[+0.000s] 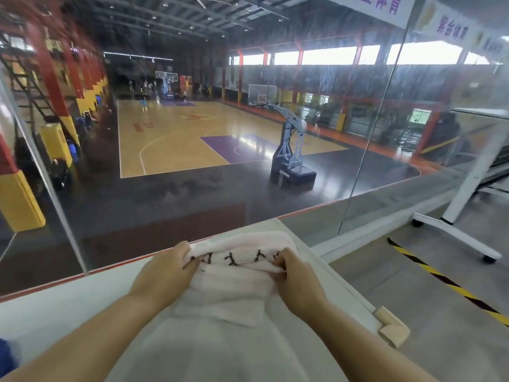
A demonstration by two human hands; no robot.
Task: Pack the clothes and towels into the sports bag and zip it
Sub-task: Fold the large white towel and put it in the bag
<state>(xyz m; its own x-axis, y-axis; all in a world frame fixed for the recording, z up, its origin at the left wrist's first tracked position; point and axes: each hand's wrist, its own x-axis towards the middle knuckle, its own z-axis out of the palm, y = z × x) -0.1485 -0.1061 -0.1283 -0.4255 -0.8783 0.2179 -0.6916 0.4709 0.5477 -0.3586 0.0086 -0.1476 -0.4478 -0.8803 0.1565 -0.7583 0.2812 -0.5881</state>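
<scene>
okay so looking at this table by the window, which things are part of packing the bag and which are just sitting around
Part of the job:
pale pink towel, gripped at its sides by the left hand and right hand
white cloth under it

Just there:
white table
foam corner guard
blue item at the left edge, unidentifiable
No bag shows.

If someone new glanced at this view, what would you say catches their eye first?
Probably the pale pink towel with black stitching, gripped on the white table by the left hand and right hand. Beyond the glass wall, a basketball court lies below, with a hoop stand at its near end.
</scene>
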